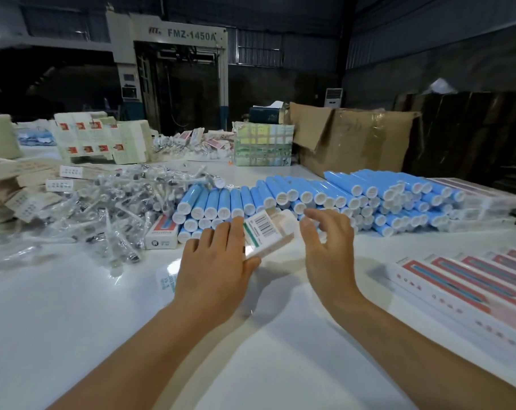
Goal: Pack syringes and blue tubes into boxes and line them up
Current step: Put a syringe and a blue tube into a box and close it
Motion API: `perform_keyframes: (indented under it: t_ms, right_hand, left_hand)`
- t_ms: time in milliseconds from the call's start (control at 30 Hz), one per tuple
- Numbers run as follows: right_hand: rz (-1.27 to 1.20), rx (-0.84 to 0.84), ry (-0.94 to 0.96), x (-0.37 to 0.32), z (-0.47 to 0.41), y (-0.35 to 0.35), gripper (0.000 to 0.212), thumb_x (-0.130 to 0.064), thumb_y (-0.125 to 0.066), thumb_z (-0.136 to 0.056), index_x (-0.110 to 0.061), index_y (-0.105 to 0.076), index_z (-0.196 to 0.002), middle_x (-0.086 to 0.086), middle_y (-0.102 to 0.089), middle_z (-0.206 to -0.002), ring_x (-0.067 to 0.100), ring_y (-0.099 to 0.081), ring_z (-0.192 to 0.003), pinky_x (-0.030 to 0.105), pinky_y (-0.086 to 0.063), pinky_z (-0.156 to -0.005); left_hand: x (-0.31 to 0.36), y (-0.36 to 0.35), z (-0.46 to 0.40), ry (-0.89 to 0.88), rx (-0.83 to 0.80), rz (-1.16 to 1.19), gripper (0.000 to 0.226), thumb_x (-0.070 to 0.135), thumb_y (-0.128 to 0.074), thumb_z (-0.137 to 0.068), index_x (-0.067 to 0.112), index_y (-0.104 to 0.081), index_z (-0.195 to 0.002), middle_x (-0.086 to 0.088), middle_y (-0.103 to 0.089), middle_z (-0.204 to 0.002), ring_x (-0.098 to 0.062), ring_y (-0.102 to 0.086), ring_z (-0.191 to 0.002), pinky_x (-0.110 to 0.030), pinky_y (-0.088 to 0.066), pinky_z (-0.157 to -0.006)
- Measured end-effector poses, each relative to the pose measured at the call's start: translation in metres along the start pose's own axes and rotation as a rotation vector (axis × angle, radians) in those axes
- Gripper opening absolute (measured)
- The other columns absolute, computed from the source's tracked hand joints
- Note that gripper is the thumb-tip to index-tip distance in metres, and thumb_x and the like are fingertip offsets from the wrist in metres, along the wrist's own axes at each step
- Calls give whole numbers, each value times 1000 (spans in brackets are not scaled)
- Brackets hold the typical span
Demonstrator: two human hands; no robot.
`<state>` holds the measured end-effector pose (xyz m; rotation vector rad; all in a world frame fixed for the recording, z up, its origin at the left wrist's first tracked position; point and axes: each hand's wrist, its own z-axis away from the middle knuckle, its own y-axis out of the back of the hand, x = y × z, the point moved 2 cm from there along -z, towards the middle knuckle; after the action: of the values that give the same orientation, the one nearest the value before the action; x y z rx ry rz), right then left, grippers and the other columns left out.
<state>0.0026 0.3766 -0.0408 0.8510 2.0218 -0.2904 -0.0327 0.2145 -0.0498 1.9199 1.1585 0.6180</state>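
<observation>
My left hand (218, 261) grips a small white box (265, 235) with a barcode, held above the white table (103, 321); its far end flap stands open. Just to the right of the box, my right hand (327, 241) hovers with relaxed, slightly curled fingers and holds nothing. Behind both hands lies a long stacked pile of blue tubes (339, 199) with white caps. Left of the tubes is a heap of syringes (112, 208) in clear wrappers. One closed box (162, 233) lies beside the heap. At the right, a row of finished boxes (469, 288) lies side by side.
Flat unfolded cartons (20, 184) are piled at the far left, more cartons (103, 137) stand behind. A brown cardboard box (354, 137) and a patterned box (262, 143) sit at the back. A leaflet (166, 279) lies under my left wrist.
</observation>
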Motion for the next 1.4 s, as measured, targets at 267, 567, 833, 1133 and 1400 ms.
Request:
perform_keyframes:
  t_ms: [267,567,833,1133,1400]
  right_hand:
    - [-104,-177,-40,-5,17,-10,29,-6,-56,-92,-31,-69,-86,-10,-67,-84,0,-57,-70,20,-46,-66]
    - [-23,-293,-89,0,13,-14,58,-12,-58,-92,-31,-36,-142,-15,-53,-59,-3,-51,-58,12,-43,-60]
    - [-30,-193,-84,-1,17,-16,19,-9,-56,-93,-12,-67,-108,1,-61,-100,8,-62,-90,21,-52,-75]
    - [-337,-51,-260,-3,0,-2,54,-29,-72,-79,-34,-46,-126,-16,-47,-113,-3,-51,-99,17,-44,-81]
    - [-677,-294,-526,5,6,-17,12,1,-63,-82,-2,-64,-93,11,-72,-80,20,-70,-72,28,-56,-60]
  left_hand:
    - [3,-4,0,-13,-12,-50,69,55,-25,-95,16,-6,-149,1,-29,-146,-20,-33,-126,-33,-26,-97]
    - [8,-9,5,-94,-17,-107,72,55,-25,-95,14,0,-149,2,-28,-143,-20,-33,-122,-34,-26,-95]
    - [14,-10,7,-82,-37,-158,70,51,-25,-97,10,1,-148,-2,-30,-139,-22,-34,-118,-36,-27,-94]
    - [17,8,4,-10,47,51,71,52,-27,-89,10,-26,-147,-6,-47,-134,-27,-46,-116,-37,-35,-89]
    - [22,-2,6,-122,-16,-62,78,55,-3,-85,12,-3,-150,0,-30,-141,-20,-34,-121,-32,-29,-95]
